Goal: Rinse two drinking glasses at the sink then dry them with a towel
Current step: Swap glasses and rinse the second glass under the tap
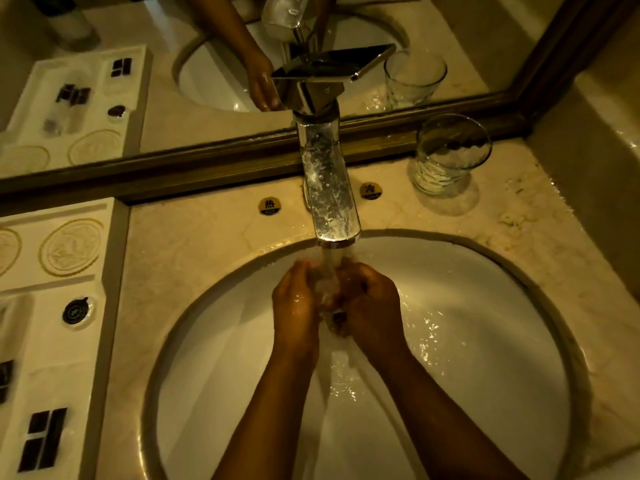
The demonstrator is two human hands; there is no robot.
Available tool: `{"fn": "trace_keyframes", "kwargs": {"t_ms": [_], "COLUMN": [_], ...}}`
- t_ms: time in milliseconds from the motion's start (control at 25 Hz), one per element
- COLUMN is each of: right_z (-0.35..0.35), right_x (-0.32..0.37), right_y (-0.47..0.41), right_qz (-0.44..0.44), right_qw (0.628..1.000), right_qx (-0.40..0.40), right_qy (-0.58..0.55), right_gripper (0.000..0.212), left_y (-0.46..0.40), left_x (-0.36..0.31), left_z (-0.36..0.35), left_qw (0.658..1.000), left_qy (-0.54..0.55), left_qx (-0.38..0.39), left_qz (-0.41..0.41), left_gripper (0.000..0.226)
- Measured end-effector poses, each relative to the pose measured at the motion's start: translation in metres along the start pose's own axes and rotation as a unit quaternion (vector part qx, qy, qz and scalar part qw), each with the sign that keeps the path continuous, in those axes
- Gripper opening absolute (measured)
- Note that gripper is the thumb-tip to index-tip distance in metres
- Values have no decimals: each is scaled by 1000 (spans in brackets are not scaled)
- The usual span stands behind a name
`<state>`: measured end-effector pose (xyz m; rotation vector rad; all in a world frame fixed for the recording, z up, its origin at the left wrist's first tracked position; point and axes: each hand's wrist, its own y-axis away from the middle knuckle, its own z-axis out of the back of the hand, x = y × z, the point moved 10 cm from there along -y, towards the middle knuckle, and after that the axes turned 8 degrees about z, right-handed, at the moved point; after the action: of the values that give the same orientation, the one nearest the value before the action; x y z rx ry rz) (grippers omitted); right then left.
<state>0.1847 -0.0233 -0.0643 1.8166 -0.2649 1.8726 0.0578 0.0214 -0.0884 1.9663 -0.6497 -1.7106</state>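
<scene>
Both my hands are in the white sink basin (485, 327), under water running from the chrome faucet (329, 195). My left hand (296, 306) and my right hand (375, 306) are cupped together around a clear drinking glass (327, 289). Water and fingers blur and mostly hide that glass. The mirror's top edge shows a glass reflected above the faucet. A second drinking glass (448, 157) stands upright on the marble counter to the right of the faucet, apart from my hands. No towel is in view.
A white amenity tray (52, 323) with small dark items lies on the counter at the left. A framed mirror (207, 161) runs along the back. Round hot (270, 206) and cold (370, 191) labels flank the faucet base. A wall closes the right side.
</scene>
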Motion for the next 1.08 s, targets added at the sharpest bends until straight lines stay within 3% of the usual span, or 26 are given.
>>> {"fn": "trace_keyframes", "kwargs": {"t_ms": [120, 240, 320, 480, 600, 680, 760, 800, 880, 960, 1080], "right_z": [-11, -17, -15, -3, -9, -17, -24, -29, -41, -42, -34], "right_x": [20, 23, 16, 2, -5, 0, 11, 18, 26, 21, 13], "right_y": [-2, -2, -3, -4, 1, 1, 2, 5, 14, 19, 20], "right_qz": [78, 102, 61, -74, -178, -143, -32, 47, 184, 225, 244], "right_qw": [980, 957, 964, 987, 968, 968, 969, 957, 892, 825, 765], "right_qx": [134, 223, 226, 112, 166, 202, 229, 251, 316, 377, 419], "right_qy": [125, 152, 128, 92, 55, 41, 85, 139, 265, 356, 423], "right_gripper": [18, 11, 19, 38, 38, 36, 30, 27, 25, 30, 45], "left_y": [-1, -8, -13, -8, -7, -7, -12, -15, -15, -11, -7], "left_x": [14, 14, 6, -3, -5, -6, -2, 2, 12, 22, 33], "left_z": [-13, -12, -13, -20, -7, -3, -4, -7, -13, -14, -16], "left_qw": [990, 985, 993, 995, 993, 989, 995, 999, 989, 967, 943], "left_qy": [-37, 3, -16, -79, -71, -86, -58, -19, 20, -41, -104], "left_qx": [90, 84, 71, 55, 18, 12, 21, 37, 79, 126, 171], "left_qz": [104, 149, 89, -34, -92, -123, -74, -12, 127, 220, 264], "left_gripper": [35, 29, 25, 21, 18, 19, 18, 19, 25, 29, 34]}}
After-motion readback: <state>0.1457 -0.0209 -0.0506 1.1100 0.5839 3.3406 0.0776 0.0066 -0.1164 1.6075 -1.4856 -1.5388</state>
